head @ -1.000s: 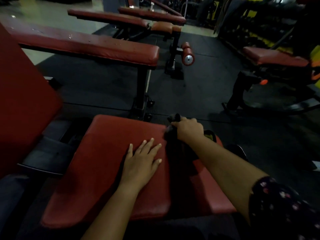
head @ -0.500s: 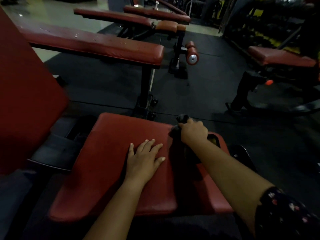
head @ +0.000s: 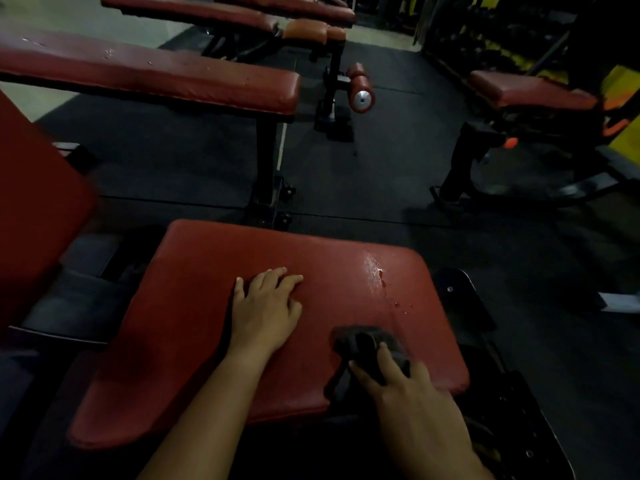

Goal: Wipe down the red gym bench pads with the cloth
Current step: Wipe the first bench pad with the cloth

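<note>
A red seat pad [head: 194, 306] fills the lower middle of the view. My left hand [head: 266, 310] rests flat on its middle, fingers spread. My right hand [head: 398, 386] holds a dark cloth [head: 363, 344] bunched under its fingers and presses it on the pad's near right part. A wet streak with small drops [head: 375, 275] shines on the pad beyond the cloth. A red back pad [head: 34, 209] rises at the left edge.
A long red flat bench [head: 145, 74] stands across the black rubber floor ahead, with more red benches [head: 194, 12] behind it. A roller pad with a metal end cap [head: 360, 95] sticks out in the middle. Another red bench [head: 526, 88] stands at the right.
My right hand has dragged the cloth from the pad's far right edge back toward me, leaving a wet streak. The left hand stays flat on the pad.
</note>
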`<state>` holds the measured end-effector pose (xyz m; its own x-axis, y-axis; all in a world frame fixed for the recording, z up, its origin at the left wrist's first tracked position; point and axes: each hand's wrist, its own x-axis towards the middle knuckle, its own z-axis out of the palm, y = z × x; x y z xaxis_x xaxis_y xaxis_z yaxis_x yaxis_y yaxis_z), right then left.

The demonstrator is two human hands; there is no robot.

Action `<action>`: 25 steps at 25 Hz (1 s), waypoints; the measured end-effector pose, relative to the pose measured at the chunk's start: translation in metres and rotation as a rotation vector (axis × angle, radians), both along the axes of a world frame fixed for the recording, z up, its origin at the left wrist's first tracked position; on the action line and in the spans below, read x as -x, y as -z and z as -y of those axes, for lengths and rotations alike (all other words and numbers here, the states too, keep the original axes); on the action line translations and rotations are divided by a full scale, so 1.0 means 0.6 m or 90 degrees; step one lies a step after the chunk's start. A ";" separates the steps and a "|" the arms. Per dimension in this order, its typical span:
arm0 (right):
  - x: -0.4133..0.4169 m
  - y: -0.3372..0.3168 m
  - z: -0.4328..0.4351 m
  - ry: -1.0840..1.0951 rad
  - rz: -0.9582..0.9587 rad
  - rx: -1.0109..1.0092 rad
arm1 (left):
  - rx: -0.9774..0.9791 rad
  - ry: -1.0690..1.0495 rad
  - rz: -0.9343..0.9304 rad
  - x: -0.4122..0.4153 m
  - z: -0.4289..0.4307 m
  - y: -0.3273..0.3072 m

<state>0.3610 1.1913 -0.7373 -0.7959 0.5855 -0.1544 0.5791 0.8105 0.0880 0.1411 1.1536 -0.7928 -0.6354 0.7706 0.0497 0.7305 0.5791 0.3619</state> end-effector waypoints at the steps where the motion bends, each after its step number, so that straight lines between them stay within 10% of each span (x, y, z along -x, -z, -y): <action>1: -0.003 -0.002 0.005 0.008 0.010 0.004 | -0.005 0.000 -0.005 0.001 -0.001 0.001; 25: -0.109 0.017 -0.050 0.055 0.007 0.018 | -0.002 -0.047 0.015 -0.023 -0.032 0.003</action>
<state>0.4265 1.2214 -0.7472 -0.7411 0.6466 -0.1807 0.6457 0.7602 0.0719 0.1550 1.1728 -0.7946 -0.6911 0.7218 0.0366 0.6773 0.6292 0.3812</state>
